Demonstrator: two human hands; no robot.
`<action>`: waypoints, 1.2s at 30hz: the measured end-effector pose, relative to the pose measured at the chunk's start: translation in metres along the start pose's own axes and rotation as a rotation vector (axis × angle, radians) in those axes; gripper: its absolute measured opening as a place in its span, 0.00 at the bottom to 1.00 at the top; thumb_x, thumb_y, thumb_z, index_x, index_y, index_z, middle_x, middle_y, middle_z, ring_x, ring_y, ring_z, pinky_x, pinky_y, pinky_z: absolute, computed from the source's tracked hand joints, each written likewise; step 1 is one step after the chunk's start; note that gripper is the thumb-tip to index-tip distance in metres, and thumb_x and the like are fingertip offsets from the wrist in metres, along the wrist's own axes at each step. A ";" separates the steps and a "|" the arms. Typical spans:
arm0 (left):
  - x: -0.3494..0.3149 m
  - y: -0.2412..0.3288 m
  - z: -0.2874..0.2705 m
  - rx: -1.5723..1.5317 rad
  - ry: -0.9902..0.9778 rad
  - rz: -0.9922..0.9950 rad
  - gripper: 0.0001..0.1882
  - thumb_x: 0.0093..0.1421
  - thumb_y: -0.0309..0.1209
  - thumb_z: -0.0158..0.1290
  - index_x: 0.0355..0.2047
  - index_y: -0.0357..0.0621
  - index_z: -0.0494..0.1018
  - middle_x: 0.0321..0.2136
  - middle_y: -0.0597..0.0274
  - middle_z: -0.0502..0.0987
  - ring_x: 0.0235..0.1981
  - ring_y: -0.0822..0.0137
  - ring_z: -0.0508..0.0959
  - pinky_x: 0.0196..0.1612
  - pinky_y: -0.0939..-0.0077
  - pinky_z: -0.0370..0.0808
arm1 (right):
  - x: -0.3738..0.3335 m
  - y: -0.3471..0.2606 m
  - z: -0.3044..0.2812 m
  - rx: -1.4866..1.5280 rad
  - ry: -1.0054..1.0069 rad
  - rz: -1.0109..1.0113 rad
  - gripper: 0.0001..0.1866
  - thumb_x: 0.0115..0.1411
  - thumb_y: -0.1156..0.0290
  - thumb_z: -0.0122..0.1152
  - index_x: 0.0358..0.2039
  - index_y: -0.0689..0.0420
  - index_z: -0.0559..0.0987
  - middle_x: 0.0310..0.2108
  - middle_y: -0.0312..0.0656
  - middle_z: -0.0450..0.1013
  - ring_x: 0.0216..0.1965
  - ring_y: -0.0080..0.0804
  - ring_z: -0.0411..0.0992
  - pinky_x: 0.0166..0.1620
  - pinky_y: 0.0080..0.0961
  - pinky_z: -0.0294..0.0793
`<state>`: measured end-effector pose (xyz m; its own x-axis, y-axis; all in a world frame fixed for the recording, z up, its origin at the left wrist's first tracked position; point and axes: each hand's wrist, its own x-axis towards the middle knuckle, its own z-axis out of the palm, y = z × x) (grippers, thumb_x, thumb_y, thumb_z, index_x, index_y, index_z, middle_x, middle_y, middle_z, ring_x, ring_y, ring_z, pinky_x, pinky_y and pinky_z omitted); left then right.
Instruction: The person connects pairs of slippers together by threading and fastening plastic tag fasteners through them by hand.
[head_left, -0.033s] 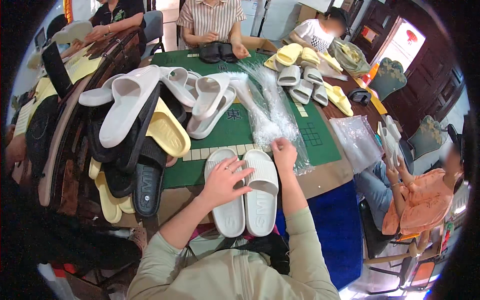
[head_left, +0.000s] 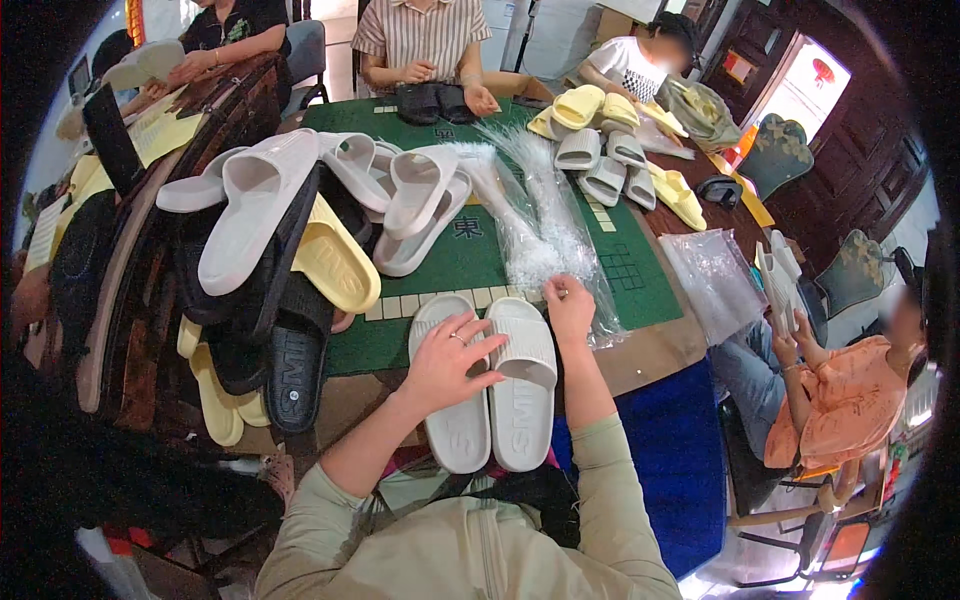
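A pair of light grey slide slippers stands side by side in front of me, toes away: the left slipper (head_left: pixel 460 435) and the right slipper (head_left: pixel 523 425). My left hand (head_left: pixel 450 362) lies with spread fingers over the left slipper's strap, its fingertips reaching toward the right slipper. Just beyond the right slipper's toe, my right hand (head_left: pixel 568 310) has thumb and fingers pinched together; what they hold, if anything, is too small to make out. It is beside a bundle of thin clear plastic strands with white ends (head_left: pixel 535 262), partly in clear plastic wrapping.
Grey, black and yellow slippers pile up at the left, including a yellow slipper (head_left: pixel 335 258). More slippers (head_left: pixel 603 180) sit at the far right of the green table mat (head_left: pixel 640 290). Clear plastic bags (head_left: pixel 712 285) lie on the right edge. Several people sit around, some handling slippers.
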<state>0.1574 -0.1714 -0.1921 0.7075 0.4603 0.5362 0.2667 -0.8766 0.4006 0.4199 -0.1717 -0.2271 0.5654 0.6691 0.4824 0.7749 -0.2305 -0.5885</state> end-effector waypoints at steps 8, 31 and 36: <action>0.001 0.002 0.002 0.010 0.027 0.003 0.27 0.51 0.49 0.59 0.51 0.58 0.73 0.50 0.58 0.72 0.56 0.52 0.68 0.58 0.55 0.64 | -0.046 -0.002 -0.068 0.670 0.228 -0.005 0.03 0.59 0.72 0.57 0.33 0.57 0.76 0.39 0.38 0.76 0.24 0.17 0.68 0.25 0.15 0.66; -0.036 0.055 -0.027 -0.904 0.075 -0.180 0.16 0.53 0.27 0.62 0.42 0.38 0.77 0.35 0.61 0.78 0.37 0.64 0.75 0.44 0.71 0.70 | -0.131 -0.137 -0.138 0.558 -0.367 -0.230 0.11 0.55 0.80 0.61 0.39 0.57 0.79 0.27 0.36 0.74 0.25 0.22 0.70 0.25 0.18 0.67; -0.048 0.038 -0.031 -1.133 0.020 -0.532 0.05 0.55 0.24 0.59 0.33 0.37 0.80 0.29 0.62 0.78 0.34 0.72 0.75 0.39 0.77 0.70 | -0.140 -0.138 -0.122 0.632 -0.488 -0.049 0.10 0.56 0.75 0.64 0.39 0.59 0.77 0.23 0.36 0.75 0.21 0.19 0.70 0.24 0.17 0.69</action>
<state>0.1131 -0.2224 -0.1795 0.6721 0.7307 0.1195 -0.2036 0.0272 0.9787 0.2684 -0.3204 -0.1343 0.2337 0.9356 0.2647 0.4065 0.1533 -0.9007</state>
